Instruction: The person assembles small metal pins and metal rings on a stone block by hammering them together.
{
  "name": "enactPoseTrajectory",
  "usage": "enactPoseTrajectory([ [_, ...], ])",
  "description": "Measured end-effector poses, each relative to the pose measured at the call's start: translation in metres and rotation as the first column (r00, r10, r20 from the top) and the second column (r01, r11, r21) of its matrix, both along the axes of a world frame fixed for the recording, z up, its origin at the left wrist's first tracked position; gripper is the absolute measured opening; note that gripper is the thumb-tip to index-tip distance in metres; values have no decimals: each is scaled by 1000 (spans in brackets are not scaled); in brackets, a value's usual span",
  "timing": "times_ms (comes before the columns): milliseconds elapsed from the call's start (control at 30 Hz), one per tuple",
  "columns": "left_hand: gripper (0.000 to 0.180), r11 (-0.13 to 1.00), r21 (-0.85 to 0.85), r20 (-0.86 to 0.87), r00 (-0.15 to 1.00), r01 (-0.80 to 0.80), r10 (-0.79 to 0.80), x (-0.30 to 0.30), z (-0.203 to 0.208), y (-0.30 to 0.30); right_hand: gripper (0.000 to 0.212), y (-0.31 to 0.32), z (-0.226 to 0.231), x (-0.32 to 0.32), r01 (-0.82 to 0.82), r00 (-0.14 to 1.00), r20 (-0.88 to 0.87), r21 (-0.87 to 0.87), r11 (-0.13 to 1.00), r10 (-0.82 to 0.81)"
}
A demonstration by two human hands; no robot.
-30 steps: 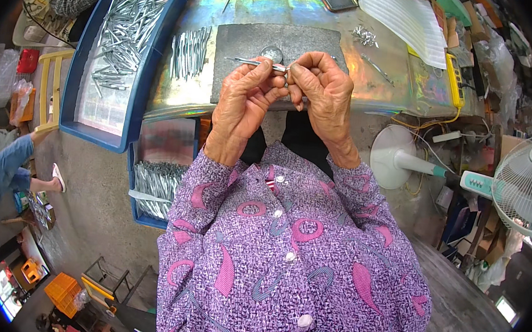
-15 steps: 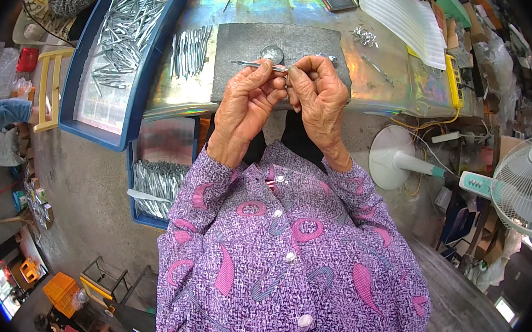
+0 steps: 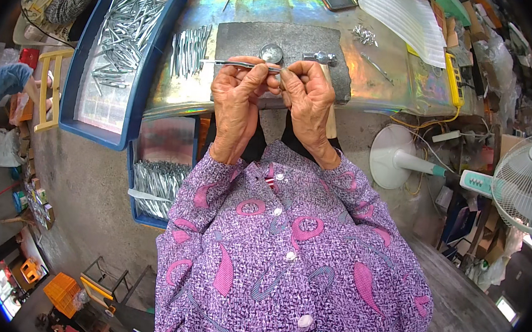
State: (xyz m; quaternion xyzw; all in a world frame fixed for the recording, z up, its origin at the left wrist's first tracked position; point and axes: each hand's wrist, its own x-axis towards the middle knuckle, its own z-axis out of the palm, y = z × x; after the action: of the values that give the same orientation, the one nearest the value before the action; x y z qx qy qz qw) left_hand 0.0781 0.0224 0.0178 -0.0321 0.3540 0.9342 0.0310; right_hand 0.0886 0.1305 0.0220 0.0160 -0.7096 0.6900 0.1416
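Metal strip (image 3: pixel 231 63), slim, silvery, between fingers (image 3: pixel 257 74); rough slab (image 3: pixel 242 37) below.

even, fairly bright light washes a worktable (image 3: pixel 207 9), rainbow glare streaking its iridescent cover (image 3: pixel 280 6), while a thin metal piece (image 3: pixel 227 63) shines silvery above centre. a screen (image 3: pixel 5 292) glows bluish-white at lower left; the floor (image 3: pixel 87 182) sits dimmer. fisheye distortion bends edges, black vignetting swallows the corners, and fine detail softens toward the rim.

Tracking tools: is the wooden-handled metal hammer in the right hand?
No, the hammer lies on the dark grey slab while the right hand touches a slim silvery strip.
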Motion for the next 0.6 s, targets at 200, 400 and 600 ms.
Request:
enactPoseTrajectory([
  [200, 9, 862, -474, -177, 978, -180, 107, -8, -3, -5, 14, 2, -7, -2, -135, 944, 184, -543, 829, 274],
  [400, 12, 822, -542, -224, 973, -175, 59, -25, -5, -8, 29, 1, -8, -3, -159, 907, 191, -669, 726, 375],
  [600, 8, 756, -622, -263, 964, -204, 44, -42, -16, -6, 33, 1, -15, -11, -172, 896, 192, -680, 713, 400],
])
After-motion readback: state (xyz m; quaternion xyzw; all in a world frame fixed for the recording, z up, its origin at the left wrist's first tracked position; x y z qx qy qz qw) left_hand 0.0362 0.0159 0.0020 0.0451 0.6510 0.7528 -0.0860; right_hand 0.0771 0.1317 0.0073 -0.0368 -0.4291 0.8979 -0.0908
